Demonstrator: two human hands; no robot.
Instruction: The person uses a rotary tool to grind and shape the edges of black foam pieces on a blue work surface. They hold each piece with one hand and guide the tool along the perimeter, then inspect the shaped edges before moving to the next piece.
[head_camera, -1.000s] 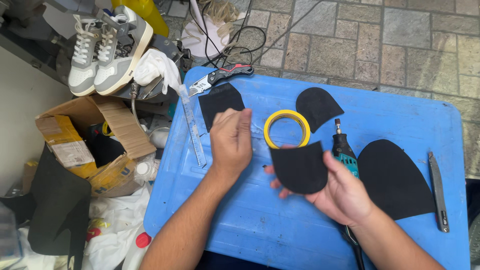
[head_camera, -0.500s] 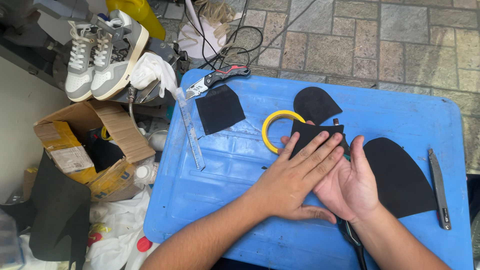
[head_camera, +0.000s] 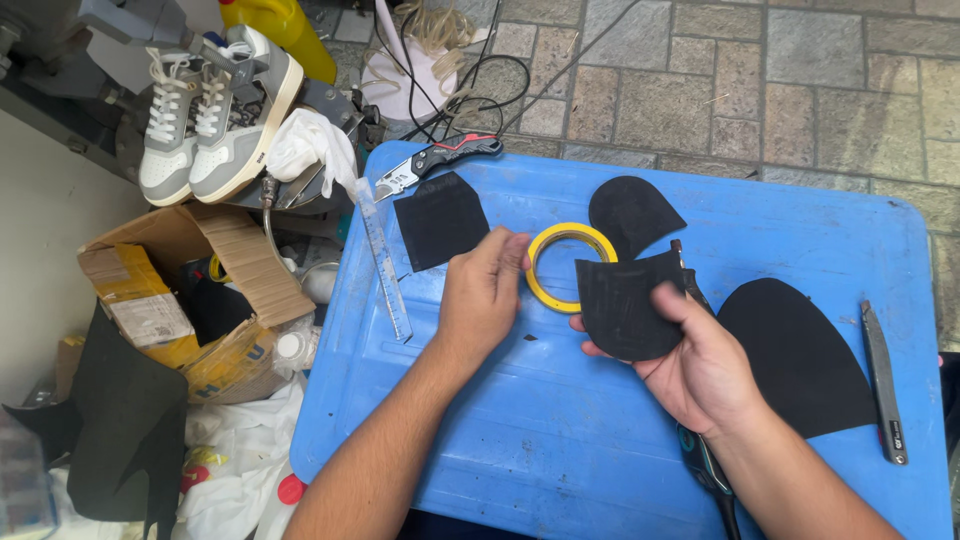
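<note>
Black curved rubber sole piece (head_camera: 628, 305) held above blue plastic table (head_camera: 560, 440), pinched by right hand (head_camera: 700, 365). Left hand (head_camera: 483, 295) loosely curled, holding nothing, fingertips touching yellow tape roll (head_camera: 570, 267). Clear ruler (head_camera: 385, 262) lying to the left.

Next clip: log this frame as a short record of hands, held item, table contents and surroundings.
left hand: on the yellow tape roll, fingers at its rim
right hand: holds a black cut piece
blue table: clear ruler, utility knife, three more black pieces, a metal tool at right
beside table: grey sneakers, open cardboard box
</note>
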